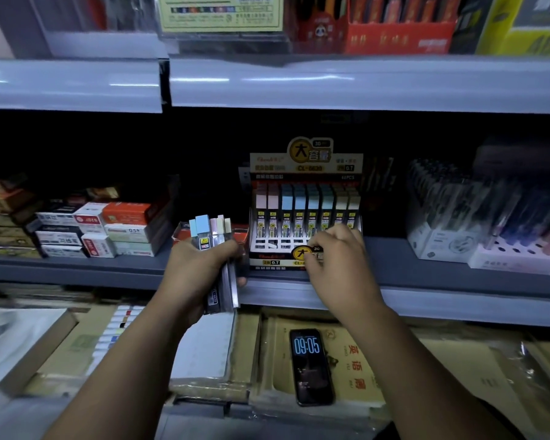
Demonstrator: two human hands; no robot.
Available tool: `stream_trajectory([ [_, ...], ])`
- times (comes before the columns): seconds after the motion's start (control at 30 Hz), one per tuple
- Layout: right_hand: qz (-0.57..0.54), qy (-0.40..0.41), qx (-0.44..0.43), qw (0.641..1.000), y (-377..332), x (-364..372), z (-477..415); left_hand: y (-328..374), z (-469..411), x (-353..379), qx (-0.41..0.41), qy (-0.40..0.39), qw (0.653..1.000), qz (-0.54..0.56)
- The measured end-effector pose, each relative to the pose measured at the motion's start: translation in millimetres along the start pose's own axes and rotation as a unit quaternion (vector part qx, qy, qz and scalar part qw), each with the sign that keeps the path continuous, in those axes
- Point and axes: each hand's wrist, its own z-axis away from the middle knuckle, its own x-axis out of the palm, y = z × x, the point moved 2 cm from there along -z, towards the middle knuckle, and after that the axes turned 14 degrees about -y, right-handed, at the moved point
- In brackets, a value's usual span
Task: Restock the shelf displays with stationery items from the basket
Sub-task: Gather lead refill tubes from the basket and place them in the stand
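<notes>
A display box (pixel 305 173) of pencil-lead cases stands on the middle shelf, with a back row of cases with pink, blue and cream caps (pixel 305 204) and empty slots in its white front tray (pixel 267 244). My left hand (pixel 200 274) is shut on a bundle of several lead cases (pixel 211 236), held upright just left of the box. My right hand (pixel 337 258) reaches over the box's front right slots with curled fingers; whether it holds a case is hidden. No basket is in view.
Small lead refill boxes (pixel 108 230) are stacked to the left on the grey shelf (pixel 426 262). Boxed pens (pixel 477 211) stand to the right. Below, a phone (pixel 310 366) showing 09:05 lies on yellow notebooks (pixel 356 360).
</notes>
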Motion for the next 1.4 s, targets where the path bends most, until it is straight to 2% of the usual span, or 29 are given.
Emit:
stream_trajectory([
  [0.07, 0.006, 0.040, -0.015, 0.999, -11, -3, -1, 0, 2, -1, 0.000, 0.000, 1.000, 0.003],
  [0.13, -0.070, 0.077, -0.052, 0.993, -27, -8, -1, 0, 3, 0, -0.005, -0.017, 0.999, 0.043],
  [0.2, -0.230, 0.023, -0.075, 0.970, -43, -9, 1, -1, 3, 3, -0.012, -0.047, 0.995, 0.091],
  [0.27, -0.368, -0.098, -0.076, 0.921, -55, -2, 3, -3, 3, 5, -0.014, -0.073, 0.991, 0.109],
  [0.33, -0.425, -0.148, -0.067, 0.890, -59, 6, 4, -5, 2, 6, -0.010, -0.085, 0.990, 0.111],
  [0.4, -0.449, -0.151, -0.045, 0.879, -57, 9, 0, -6, -1, 6, -0.005, -0.089, 0.990, 0.111],
  [0.57, -0.453, -0.161, -0.028, 0.877, -50, 8, -5, -9, -7, 7, 0.005, -0.095, 0.990, 0.100],
  [0.73, -0.451, -0.125, -0.011, 0.884, -37, 9, -8, -11, -10, 16, 0.003, -0.111, 0.988, 0.111],
  [0.83, -0.484, -0.134, -0.007, 0.865, -31, 7, -7, -10, -10, 23, 0.010, -0.099, 0.991, 0.095],
  [0.97, -0.503, -0.085, 0.001, 0.860, -14, -8, -10, -11, -12, 28, 0.012, -0.089, 0.992, 0.084],
  [1.07, -0.545, -0.053, 0.002, 0.836, 8, -24, -13, -13, -13, 32, 0.014, -0.108, 0.991, 0.078],
  [1.23, -0.464, 0.052, 0.029, 0.884, 45, -40, -14, -17, -14, 40, 0.011, -0.131, 0.990, 0.059],
  [1.4, -0.411, 0.068, 0.026, 0.909, 60, -41, -17, -19, -17, 48, 0.007, -0.148, 0.987, 0.059],
])
